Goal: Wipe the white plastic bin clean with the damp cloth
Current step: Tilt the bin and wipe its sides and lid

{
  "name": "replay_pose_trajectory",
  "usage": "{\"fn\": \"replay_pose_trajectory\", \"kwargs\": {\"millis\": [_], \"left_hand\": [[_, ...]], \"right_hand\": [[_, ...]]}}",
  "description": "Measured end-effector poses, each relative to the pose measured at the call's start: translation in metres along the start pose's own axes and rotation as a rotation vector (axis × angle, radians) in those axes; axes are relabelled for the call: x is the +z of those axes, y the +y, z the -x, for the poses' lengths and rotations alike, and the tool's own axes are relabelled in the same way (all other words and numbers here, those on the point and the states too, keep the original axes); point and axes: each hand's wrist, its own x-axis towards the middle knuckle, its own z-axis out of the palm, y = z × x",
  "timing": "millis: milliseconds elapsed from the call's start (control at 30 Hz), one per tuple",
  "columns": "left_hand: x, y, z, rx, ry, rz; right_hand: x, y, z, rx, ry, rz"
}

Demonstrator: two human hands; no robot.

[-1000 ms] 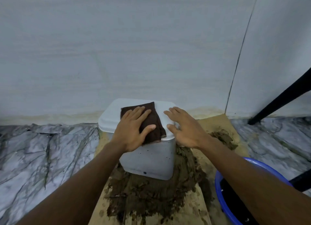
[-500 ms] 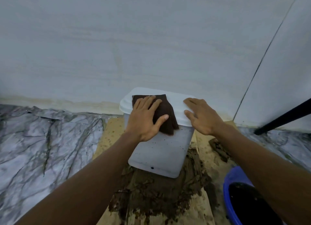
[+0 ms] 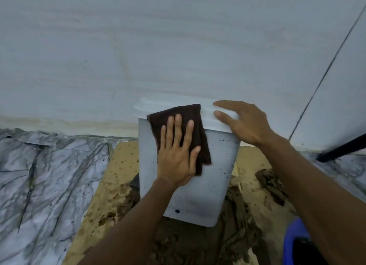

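The white plastic bin [image 3: 210, 193] stands with its lid on against the pale wall, its near side dotted with small dark specks. A dark brown cloth [image 3: 195, 116] drapes from the lid's front edge down the bin's near side. My left hand [image 3: 178, 155] lies flat on the cloth with straight fingers, pressing it against the bin's side. My right hand [image 3: 244, 122] rests on the lid's right front edge, fingers fairly straight, thumb at the rim.
The bin sits on soiled brown cardboard [image 3: 118, 173] with a dark, wet patch [image 3: 198, 243] in front. Marble-patterned floor [image 3: 45, 181] lies to the left. A blue basin [image 3: 293, 243] is at the lower right, a black leg [image 3: 340, 147] at the right.
My left hand has slid the cloth from the top of the lid down over its front edge onto the bin's near side. My right hand stays at the lid's right edge.
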Motion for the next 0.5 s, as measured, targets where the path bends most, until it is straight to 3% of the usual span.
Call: {"fn": "replay_pose_trajectory", "kwargs": {"millis": [200, 500], "left_hand": [[0.03, -0.016, 0.021, -0.019, -0.063, 0.005], [0.032, -0.014, 0.006, -0.402, 0.006, -0.005]], "right_hand": [[0.008, 0.015, -0.022, 0.08, 0.037, -0.085], [0.011, 0.02, -0.029, 0.094, 0.048, -0.1]]}}
